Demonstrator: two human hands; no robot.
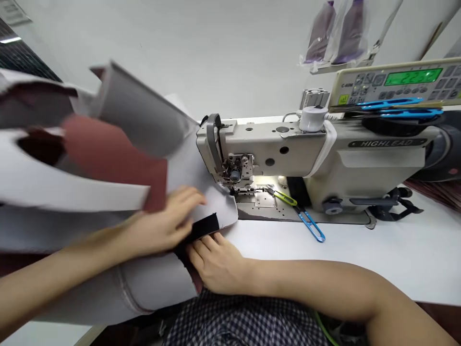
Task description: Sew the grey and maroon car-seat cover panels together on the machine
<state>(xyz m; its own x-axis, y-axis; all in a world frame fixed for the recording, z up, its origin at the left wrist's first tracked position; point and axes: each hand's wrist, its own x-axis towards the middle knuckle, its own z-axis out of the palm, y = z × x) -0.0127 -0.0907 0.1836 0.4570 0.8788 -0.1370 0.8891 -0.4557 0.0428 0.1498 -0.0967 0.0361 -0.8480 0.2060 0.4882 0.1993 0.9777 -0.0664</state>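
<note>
A large grey panel of padded sheet material (pixel 154 276) with dark red pieces (pixel 111 149) spreads over the left of the table, partly folded up. A black strip (pixel 206 227) lies along its near edge. My left hand (pixel 173 221), slightly blurred, rests over the panel beside the strip, with thumb and fingers apart. Below the strip, my right hand (pixel 218 264) has its fingers curled over the strip's edge, gripping it; its thumb is hidden. The panel's right corner reaches the needle area of the sewing machine (pixel 266 149).
Yellow-green thread snips (pixel 284 197) and blue thread snips (pixel 311 226) lie by the machine bed. More blue snips (pixel 406 108) sit on top of the machine, before a control panel (pixel 399 81) with a green display. Wrapped purple thread cones (pixel 351 31) stand behind.
</note>
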